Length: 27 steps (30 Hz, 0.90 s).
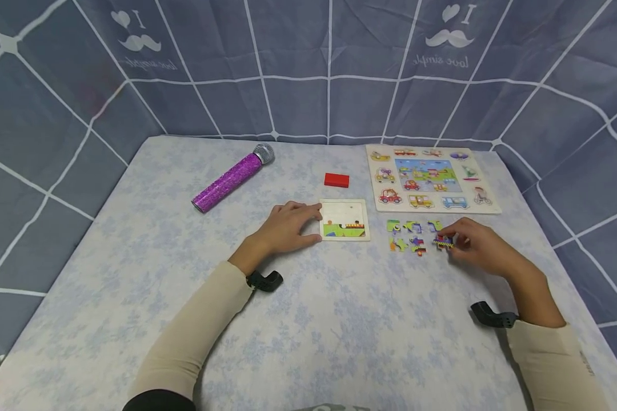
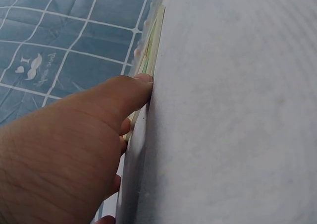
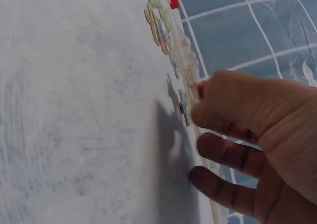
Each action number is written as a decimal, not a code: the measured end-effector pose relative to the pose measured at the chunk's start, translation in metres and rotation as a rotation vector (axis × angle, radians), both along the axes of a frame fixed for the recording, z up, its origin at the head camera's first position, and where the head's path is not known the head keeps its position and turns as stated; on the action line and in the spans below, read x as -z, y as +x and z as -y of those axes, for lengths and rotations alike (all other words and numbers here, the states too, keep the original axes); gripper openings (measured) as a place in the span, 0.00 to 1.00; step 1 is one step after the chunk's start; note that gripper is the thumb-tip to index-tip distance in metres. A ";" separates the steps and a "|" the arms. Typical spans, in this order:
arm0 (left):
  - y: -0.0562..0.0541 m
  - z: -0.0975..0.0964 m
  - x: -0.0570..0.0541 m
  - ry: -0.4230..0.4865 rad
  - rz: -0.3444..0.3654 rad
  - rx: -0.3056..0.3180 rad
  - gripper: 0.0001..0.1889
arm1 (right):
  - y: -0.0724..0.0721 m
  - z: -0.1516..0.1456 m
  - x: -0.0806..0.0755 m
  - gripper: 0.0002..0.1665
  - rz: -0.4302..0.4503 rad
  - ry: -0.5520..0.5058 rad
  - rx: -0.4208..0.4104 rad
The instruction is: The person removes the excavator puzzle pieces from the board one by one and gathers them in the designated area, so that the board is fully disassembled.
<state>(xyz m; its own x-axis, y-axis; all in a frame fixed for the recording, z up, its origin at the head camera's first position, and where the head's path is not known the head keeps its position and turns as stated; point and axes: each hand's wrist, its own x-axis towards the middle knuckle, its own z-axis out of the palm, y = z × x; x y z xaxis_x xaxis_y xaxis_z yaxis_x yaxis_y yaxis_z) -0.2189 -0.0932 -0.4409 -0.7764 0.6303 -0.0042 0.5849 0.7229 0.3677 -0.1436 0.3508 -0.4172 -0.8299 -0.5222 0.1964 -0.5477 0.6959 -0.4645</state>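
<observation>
A small square puzzle board (image 1: 344, 237) with a pale frame lies flat on the table, its lower part filled with green and coloured pieces. My left hand (image 1: 288, 227) rests at its left edge, with index finger and thumb spread along the side. In the left wrist view, the thumb (image 2: 133, 92) touches the board's edge. To the right, my right hand (image 1: 480, 245) pinches a colourful jigsaw piece (image 1: 443, 242) between thumb and fingertips. Several loose jigsaw pieces (image 1: 401, 244) lie in two rows beside it. The right wrist view shows a bit of red at the pinching fingertips (image 3: 200, 112).
Behind the loose pieces lies a larger wooden vehicle puzzle (image 1: 427, 210). A red block (image 1: 336, 180) sits behind the small board. Farther left is a glittery purple microphone (image 1: 231, 180). Blue checked cloth (image 1: 298, 108) hangs behind the patterned table (image 1: 339, 331).
</observation>
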 end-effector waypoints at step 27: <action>0.000 0.002 0.001 0.013 -0.016 0.016 0.24 | 0.006 0.001 0.012 0.24 0.101 -0.066 0.023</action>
<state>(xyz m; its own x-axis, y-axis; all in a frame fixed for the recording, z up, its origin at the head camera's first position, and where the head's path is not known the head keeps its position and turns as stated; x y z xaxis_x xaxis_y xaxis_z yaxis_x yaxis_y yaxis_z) -0.2186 -0.0949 -0.4421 -0.7660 0.6427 0.0162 0.6022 0.7085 0.3678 -0.1377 0.3499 -0.4288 -0.8591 -0.4911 0.1440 -0.4795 0.6741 -0.5618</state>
